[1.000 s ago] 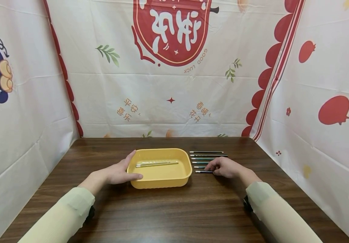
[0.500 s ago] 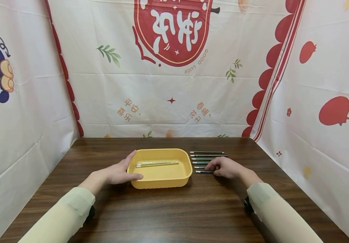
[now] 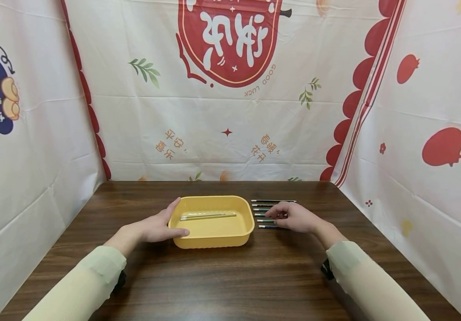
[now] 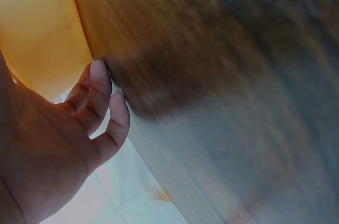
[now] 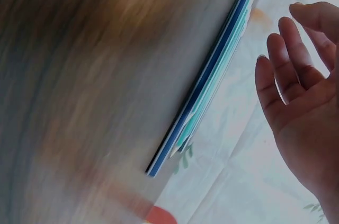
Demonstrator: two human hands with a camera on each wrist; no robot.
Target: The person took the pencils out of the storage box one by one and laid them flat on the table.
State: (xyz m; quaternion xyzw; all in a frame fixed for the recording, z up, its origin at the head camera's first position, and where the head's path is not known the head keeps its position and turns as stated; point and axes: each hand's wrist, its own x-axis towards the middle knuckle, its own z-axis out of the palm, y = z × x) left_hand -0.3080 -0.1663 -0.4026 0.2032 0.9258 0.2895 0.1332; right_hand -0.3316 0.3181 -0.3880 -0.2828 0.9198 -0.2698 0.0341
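Observation:
A yellow plastic bin (image 3: 214, 243) stands on the table with two yellowish pencils (image 3: 208, 217) lying in it. My left hand (image 3: 155, 226) holds the bin's left end, thumb over the near rim. In the left wrist view, other fingertips (image 4: 100, 78) are low beside the bin's wall. Right of the bin lies a row of several pencils, eraser ends toward it; the nearest is a dark blue pencil (image 3: 267, 227), with teal pencils (image 5: 220, 70) behind. Over the row is my right hand (image 3: 297, 218), fingers loosely bent and holding nothing in the right wrist view.
The brown wood-grain table (image 3: 222, 285) has a printed white cloth (image 3: 222, 111) hanging behind it and on both sides. Dark bands (image 3: 327, 269) sit at both sleeve cuffs.
My right hand has lifted slightly off the nearest pencil, its fingers rising over the row. The left hand, the bin and the pencils have stayed in place.

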